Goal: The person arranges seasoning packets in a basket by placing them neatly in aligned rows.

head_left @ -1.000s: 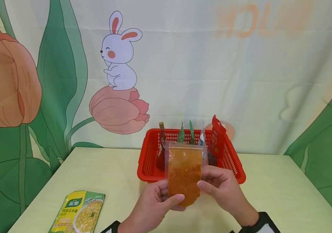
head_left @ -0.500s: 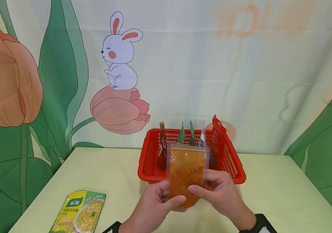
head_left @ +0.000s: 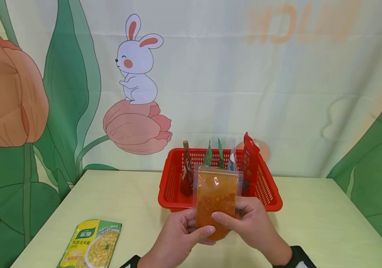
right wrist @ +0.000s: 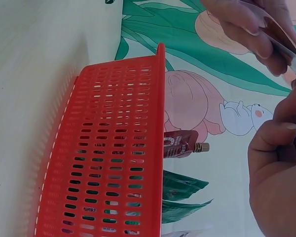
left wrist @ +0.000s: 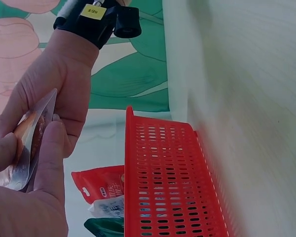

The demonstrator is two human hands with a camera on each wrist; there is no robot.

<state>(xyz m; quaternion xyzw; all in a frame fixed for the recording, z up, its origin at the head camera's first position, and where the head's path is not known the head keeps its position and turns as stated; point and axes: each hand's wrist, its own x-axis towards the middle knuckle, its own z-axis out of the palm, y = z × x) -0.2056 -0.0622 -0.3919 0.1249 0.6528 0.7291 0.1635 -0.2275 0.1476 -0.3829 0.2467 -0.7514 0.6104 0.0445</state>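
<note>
A clear zip pouch of orange-brown sauce [head_left: 217, 201] is held upright between both hands, in front of the red basket [head_left: 169, 203]. My left hand [head_left: 177, 238] grips its lower left edge, thumb across the front and fingers behind. On the right side my right hand [head_left: 256, 225] pinches it, the thumb pressing its front face. The left wrist view shows the pouch [left wrist: 32, 140] edge-on between the two hands. In the right wrist view the pouch [right wrist: 276, 34] is partly cut off at the upper right. Fingers behind the pouch are mostly hidden in the head view.
Inside the basket stand a dark red bottle-shaped pouch [head_left: 186, 175], two green packets [head_left: 208, 154], a white-and-blue packet [head_left: 232, 160] and a red bag [head_left: 250, 160]. A yellow-green soup packet [head_left: 90, 243] lies at the table's left front. A printed cloth [head_left: 211, 74] hangs behind.
The right thumb has slid leftward across the pouch's front. Both hands and the pouch have shifted slightly right and down. Basket and soup packet stay put.
</note>
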